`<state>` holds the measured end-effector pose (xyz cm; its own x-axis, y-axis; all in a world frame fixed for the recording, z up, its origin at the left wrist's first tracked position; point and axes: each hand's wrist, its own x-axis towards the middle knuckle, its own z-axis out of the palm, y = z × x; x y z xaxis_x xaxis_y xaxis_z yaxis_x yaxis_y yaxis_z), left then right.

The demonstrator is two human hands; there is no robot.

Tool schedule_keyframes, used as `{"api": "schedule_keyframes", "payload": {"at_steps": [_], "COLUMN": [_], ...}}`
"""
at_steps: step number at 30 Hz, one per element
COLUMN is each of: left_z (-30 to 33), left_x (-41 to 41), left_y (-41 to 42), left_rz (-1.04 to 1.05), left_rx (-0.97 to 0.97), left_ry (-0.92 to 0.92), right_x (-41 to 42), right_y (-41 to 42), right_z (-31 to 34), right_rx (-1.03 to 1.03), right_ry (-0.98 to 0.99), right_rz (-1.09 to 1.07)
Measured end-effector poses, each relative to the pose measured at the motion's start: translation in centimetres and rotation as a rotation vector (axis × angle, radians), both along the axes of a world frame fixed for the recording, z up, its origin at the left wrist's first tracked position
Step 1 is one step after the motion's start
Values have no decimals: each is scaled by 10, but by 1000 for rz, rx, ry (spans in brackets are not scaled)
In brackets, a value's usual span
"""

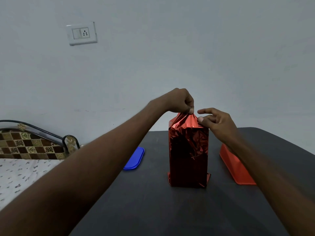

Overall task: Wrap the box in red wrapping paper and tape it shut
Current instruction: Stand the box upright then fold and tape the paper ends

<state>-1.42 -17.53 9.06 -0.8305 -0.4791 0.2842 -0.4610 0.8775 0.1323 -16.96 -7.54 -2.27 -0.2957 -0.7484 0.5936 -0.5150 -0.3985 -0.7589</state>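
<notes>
Both arms reach forward; left hand (180, 101) pinches downward with curled fingers, right hand (215, 120) pinches beside it, forefinger out.

1. The wrapping paper (188, 150) on the upright box was glossy metallic red, with dark creased reflections down its near face.
2. The worktop (153, 201) was plain dark grey.
3. A flat lid (134, 158) to the left of the box was bright blue.
4. A container (237, 167) to the right was orange-red.
5. The wall (187, 48) was pale grey-white, and the switch plate (82, 33) on it was white.
6. The bedsheet (22, 174) at the left was white with small dark sprigs.
7. The headboard panel (29, 147) showed a brown and tan chequer with floral squares, framed by black rails.
</notes>
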Motion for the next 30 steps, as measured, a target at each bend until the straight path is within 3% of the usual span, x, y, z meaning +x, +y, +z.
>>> {"api": "schedule_keyframes", "payload": {"at_steps": [12,19,22,25,30], "left_z": [-3,-18,-31,-39,-48], "left_x": [-5,20,33,40,39], "left_y": [-3,1,-1,-2,-2], "left_rz": [19,148,277,270,230], "left_rx": [-20,213,356,493,472], "left_ry": [-23,314,327,379,458], "right_x": [7,10,9,9,8], "right_y": [-11,-13,-14,-16,-16], "right_z": [4,6,7,6,7], "right_rx": [-52,-36,-29,-21,-21], "right_ry": [-18,-51,-66,-65,-53], "right_rz": [-79,-71,-60,-54,-67]}}
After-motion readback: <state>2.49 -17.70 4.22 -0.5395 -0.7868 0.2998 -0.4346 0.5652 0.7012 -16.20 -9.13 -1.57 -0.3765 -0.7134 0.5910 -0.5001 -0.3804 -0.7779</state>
